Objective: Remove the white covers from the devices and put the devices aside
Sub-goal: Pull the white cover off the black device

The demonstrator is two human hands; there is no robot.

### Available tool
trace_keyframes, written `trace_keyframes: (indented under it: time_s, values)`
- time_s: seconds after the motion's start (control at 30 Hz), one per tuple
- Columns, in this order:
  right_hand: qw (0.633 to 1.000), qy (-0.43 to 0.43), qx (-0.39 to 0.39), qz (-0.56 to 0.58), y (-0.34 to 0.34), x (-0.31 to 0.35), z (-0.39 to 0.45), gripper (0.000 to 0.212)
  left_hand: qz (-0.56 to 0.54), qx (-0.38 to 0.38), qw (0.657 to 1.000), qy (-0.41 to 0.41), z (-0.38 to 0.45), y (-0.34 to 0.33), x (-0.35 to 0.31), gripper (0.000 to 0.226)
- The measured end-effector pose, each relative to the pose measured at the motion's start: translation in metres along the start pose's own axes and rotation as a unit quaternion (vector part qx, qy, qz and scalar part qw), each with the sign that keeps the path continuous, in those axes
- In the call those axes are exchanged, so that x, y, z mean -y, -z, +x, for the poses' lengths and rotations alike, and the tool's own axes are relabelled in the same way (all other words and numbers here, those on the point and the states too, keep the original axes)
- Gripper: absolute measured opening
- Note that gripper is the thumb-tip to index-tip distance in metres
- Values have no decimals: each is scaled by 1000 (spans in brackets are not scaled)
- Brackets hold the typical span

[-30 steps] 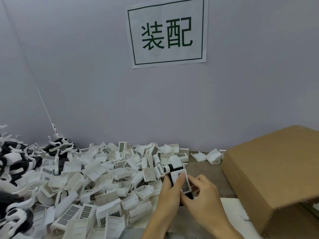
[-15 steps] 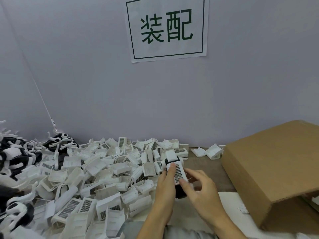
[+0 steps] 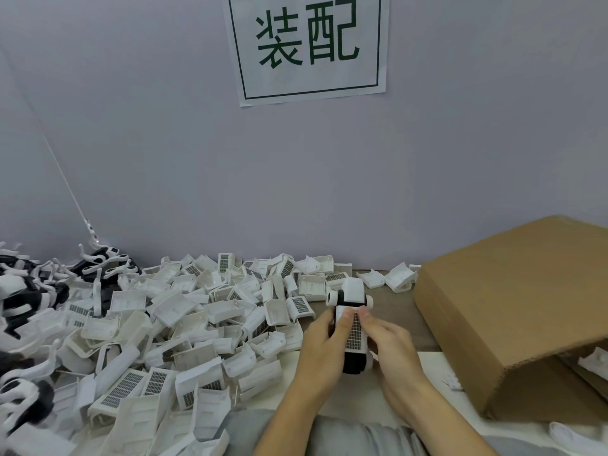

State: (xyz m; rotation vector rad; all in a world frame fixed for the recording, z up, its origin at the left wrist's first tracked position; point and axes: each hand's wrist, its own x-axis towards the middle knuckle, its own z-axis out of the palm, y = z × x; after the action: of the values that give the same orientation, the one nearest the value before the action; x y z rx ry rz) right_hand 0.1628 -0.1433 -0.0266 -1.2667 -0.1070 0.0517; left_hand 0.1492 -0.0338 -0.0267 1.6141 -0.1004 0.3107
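Note:
I hold one black-and-white device (image 3: 350, 296) upright over the table, near the bottom centre. My left hand (image 3: 324, 352) grips its left side, thumb on the white cover (image 3: 354, 334) with the dark grille. My right hand (image 3: 393, 348) grips the right side, thumb also pressing the cover's top. The cover still sits on the device's black body. A large heap of loose white covers (image 3: 184, 320) fills the table to the left. Black-and-white devices (image 3: 29, 291) are piled at the far left.
An open brown cardboard box (image 3: 513, 311) lies on its side at the right, with white parts inside its opening. Two loose covers (image 3: 388, 278) lie by the wall next to the box. A paper sign (image 3: 309, 44) hangs on the grey wall.
Both hands turned the device more upright and shifted slightly right; both thumbs now sit on the grille cover.

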Motion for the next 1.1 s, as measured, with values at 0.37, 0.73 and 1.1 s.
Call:
trace_keyframes:
  time_s: [0.37, 0.73, 1.1]
  values:
    - [1000, 9, -3, -2, 4, -2, 3, 39, -3, -22, 1000, 16, 1, 2, -2, 30]
    - [1000, 8, -24, -4, 3, -2, 0, 32, -63, -8, 996, 61, 1, 0, -3, 32]
    - [996, 56, -8, -72, 3, 0, -2, 14, 22, -2, 1000, 10, -1, 5, -4, 27]
